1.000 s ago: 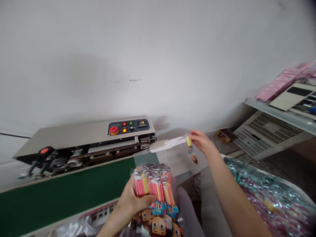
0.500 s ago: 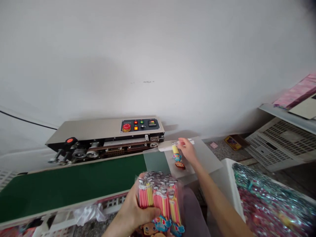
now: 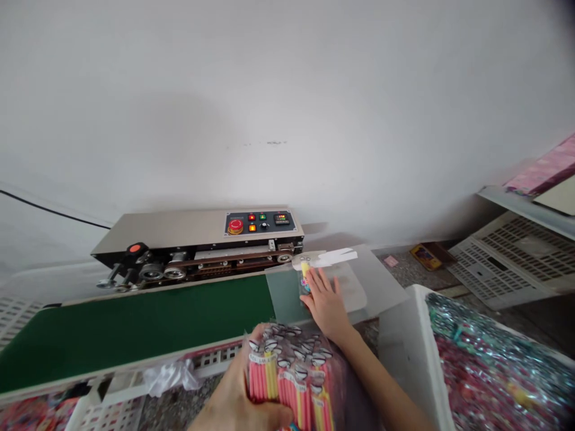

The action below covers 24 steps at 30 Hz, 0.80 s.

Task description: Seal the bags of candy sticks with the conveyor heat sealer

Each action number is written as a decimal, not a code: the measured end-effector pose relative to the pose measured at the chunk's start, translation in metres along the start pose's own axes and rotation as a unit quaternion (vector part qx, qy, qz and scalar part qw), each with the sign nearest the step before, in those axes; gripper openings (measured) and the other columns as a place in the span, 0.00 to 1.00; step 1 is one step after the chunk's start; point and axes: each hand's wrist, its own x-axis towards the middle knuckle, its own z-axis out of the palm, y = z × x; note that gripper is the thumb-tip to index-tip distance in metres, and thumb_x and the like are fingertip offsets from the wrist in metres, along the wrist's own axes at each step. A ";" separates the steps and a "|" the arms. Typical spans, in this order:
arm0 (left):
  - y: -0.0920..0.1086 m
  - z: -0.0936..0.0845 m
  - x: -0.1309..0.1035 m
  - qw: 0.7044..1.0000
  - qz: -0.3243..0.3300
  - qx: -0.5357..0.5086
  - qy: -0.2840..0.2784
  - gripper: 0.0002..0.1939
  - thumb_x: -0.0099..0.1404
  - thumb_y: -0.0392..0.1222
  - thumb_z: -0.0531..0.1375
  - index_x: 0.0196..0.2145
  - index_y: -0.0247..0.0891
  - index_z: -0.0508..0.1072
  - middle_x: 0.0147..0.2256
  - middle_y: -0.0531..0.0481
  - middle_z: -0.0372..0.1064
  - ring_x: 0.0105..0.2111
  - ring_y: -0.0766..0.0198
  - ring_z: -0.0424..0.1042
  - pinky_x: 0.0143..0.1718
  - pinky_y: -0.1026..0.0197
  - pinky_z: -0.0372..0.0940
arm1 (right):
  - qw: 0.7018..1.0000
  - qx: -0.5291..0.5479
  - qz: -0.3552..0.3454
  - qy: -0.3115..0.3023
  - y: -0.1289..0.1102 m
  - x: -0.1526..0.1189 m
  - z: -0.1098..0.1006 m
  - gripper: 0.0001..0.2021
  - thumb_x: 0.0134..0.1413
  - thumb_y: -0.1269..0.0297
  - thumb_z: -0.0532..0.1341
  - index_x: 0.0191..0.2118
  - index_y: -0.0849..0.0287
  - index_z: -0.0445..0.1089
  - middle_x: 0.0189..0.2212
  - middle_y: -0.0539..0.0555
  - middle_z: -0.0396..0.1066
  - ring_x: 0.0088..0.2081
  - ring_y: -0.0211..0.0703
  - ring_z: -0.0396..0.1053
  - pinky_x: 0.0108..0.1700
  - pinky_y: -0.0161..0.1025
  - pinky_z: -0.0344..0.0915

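Note:
My left hand (image 3: 242, 389) is wrapped round a bundle of clear candy-stick packets (image 3: 294, 377), pink and yellow inside, at the bottom middle. My right hand (image 3: 327, 306) lies flat with its fingers stretched over a single packet (image 3: 305, 276) on the plastic sheet (image 3: 381, 278) at the machine's right end. Only the packet's yellow top and part of its blue label show beside the fingers. Just left of it runs the green conveyor belt (image 3: 148, 326). Behind the belt stands a band sealing machine (image 3: 179, 230) with a lit control panel (image 3: 263, 223).
At the right, a white foam box (image 3: 420, 323) holds many shiny packets (image 3: 498, 359). Beyond it a grey plastic crate (image 3: 489, 257) and a small carton (image 3: 429, 256) sit on the floor. White crates (image 3: 108, 413) and a crumpled white bag (image 3: 171, 377) are below the belt.
My right hand has moved left and flattened onto the packet, which has slid left toward the belt. My left hand has dropped slightly with the bundle.

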 end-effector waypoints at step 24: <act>0.017 -0.006 -0.003 0.998 0.055 -0.001 0.023 0.39 0.46 0.43 0.76 0.54 0.39 0.68 0.40 0.47 0.76 0.34 0.57 0.75 0.35 0.60 0.70 | 0.780 0.595 0.141 -0.133 -0.045 0.006 -0.063 0.30 0.61 0.37 0.52 0.56 0.52 0.73 0.54 0.60 0.74 0.56 0.56 0.71 0.61 0.57 0.62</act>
